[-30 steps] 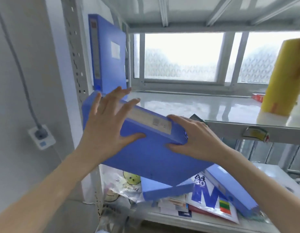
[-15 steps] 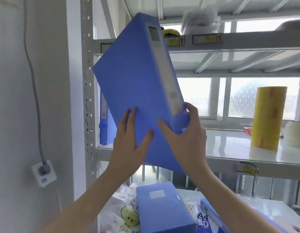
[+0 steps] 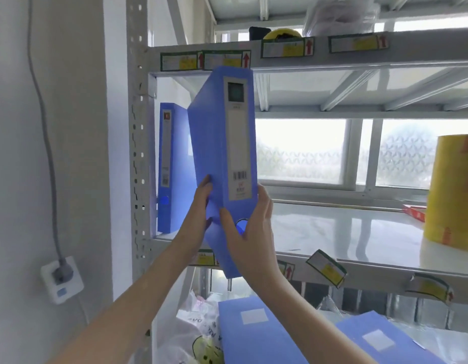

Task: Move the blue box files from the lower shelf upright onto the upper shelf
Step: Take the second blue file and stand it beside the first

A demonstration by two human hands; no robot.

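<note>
I hold a blue box file (image 3: 222, 143) nearly upright in front of the upper shelf (image 3: 358, 229), its labelled spine facing me and its bottom corner below the shelf's front rail. My left hand (image 3: 198, 214) presses its left side; my right hand (image 3: 253, 232) grips the spine's lower end and right side. Another blue box file (image 3: 169, 169) stands upright on the upper shelf against the left post. Two more blue box files (image 3: 253, 334) (image 3: 385, 340) lie flat on the lower shelf below.
A tall yellow tape roll (image 3: 450, 193) stands at the upper shelf's right, with a red box (image 3: 414, 212) beside it. Plastic bags (image 3: 196, 332) sit on the lower shelf at left. A wall socket with a plugged cable (image 3: 61, 277) is left of the rack post (image 3: 137, 153).
Both hands lifted the file from the lower shelf and turned it from lying tilted to nearly upright, closer to the standing file on the upper shelf.
</note>
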